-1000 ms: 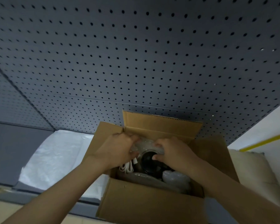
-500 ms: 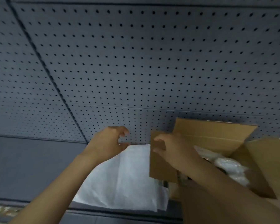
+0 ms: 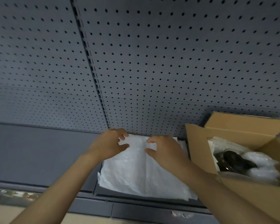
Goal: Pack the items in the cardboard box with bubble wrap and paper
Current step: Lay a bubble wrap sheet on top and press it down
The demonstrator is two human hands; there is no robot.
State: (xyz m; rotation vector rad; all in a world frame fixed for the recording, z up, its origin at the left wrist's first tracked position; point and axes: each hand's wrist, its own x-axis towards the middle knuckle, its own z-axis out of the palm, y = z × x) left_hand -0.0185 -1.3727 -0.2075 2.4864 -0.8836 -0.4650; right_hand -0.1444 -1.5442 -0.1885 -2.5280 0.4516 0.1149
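Observation:
An open cardboard box (image 3: 242,136) stands at the right with its flaps up. Inside it lie a dark item (image 3: 233,160) and white bubble-wrapped bundles (image 3: 262,167). To the left of the box a stack of white sheets (image 3: 136,172) rests flat on the grey shelf. My left hand (image 3: 108,144) and my right hand (image 3: 165,151) hover over the far end of the sheets, fingers curled and apart, thumbs facing each other. Neither hand holds anything; whether the fingertips touch the top sheet is unclear.
A grey pegboard wall (image 3: 152,62) fills the background, with a vertical slotted seam (image 3: 94,75). The grey shelf surface (image 3: 39,152) extends to the left of the sheets. A shelf front edge (image 3: 87,202) runs along the bottom.
Both hands left the inside of the box and moved left over the white sheets. The view swung left, so the box now sits at the right edge.

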